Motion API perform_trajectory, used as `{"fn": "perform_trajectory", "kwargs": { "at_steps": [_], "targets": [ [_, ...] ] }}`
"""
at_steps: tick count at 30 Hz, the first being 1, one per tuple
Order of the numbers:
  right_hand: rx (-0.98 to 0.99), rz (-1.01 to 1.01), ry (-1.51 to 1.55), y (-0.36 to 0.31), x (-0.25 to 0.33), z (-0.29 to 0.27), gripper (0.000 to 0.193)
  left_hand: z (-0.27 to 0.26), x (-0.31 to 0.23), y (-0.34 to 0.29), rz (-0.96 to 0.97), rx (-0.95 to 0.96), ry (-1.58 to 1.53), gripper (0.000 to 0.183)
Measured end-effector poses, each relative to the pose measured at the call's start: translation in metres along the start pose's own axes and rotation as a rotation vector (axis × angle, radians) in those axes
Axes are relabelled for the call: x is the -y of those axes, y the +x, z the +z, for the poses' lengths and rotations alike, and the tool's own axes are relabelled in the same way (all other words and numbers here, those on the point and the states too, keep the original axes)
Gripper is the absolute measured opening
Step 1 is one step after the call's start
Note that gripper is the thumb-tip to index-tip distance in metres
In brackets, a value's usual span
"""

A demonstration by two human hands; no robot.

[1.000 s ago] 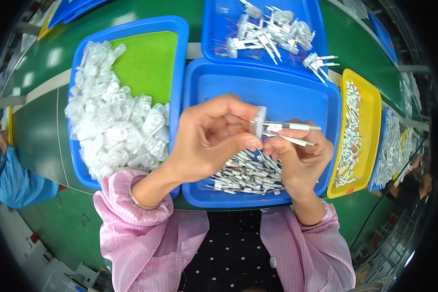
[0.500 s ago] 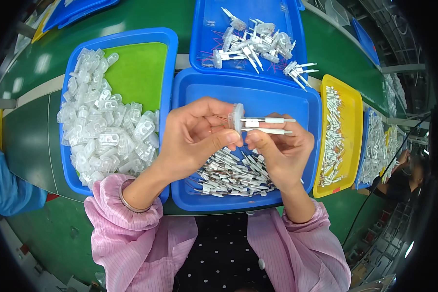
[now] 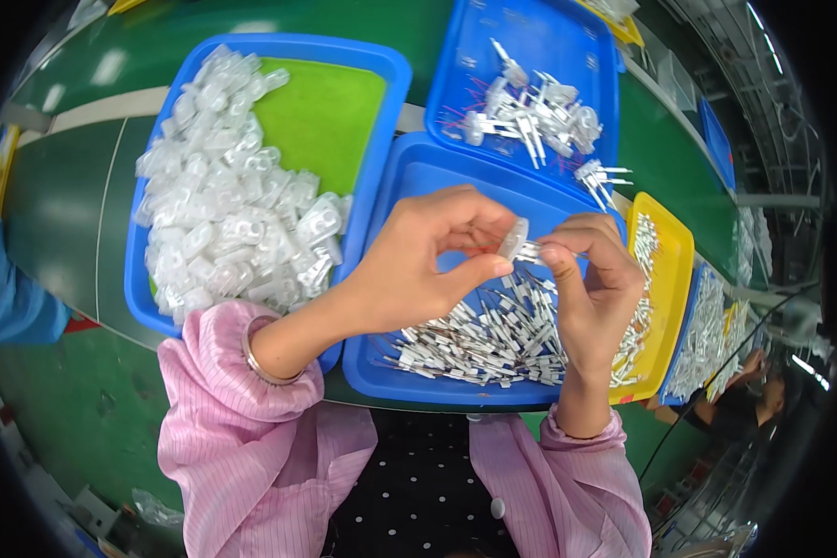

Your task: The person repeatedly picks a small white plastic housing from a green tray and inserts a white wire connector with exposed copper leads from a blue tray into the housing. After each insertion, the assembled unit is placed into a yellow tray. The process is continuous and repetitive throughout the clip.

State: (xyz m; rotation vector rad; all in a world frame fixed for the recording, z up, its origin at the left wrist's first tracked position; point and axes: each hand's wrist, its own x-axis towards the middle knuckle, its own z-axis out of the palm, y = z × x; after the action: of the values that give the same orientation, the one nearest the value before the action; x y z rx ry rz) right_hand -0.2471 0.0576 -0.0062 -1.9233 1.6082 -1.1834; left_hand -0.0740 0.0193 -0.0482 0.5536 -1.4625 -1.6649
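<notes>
My left hand pinches a round, clear plastic housing between thumb and fingers. My right hand is closed on the white stems that stick out of the housing, its thumb and fingertips covering most of their length. Both hands are over a blue tray, where a pile of thin white rods with dark wire ends lies below them. How deep the stems sit in the housing cannot be made out.
At left, a blue tray with a green base holds many clear housings. Beyond, another blue tray carries joined pieces. A yellow tray of white parts stands at right. Another person's blue sleeve shows far left.
The view has swung, so trays and hands appear shifted. The stems, fully visible and pointing right before, are now mostly covered by my right fingers, and the housing is tilted.
</notes>
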Motion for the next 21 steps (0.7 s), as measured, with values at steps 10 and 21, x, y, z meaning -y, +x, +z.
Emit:
{"fn": "perform_trajectory", "kwargs": {
  "at_steps": [10,21],
  "targets": [
    [-0.151,0.169,-0.373,0.116,-0.075,-0.011,0.029,-0.082,-0.055,-0.004,-0.325,-0.127,1.195,0.015],
    [0.233,-0.247,-0.49,0.045,-0.011,0.007,0.012,-0.068,-0.053,-0.019,-0.384,0.004,1.518,0.021]
  ]
}}
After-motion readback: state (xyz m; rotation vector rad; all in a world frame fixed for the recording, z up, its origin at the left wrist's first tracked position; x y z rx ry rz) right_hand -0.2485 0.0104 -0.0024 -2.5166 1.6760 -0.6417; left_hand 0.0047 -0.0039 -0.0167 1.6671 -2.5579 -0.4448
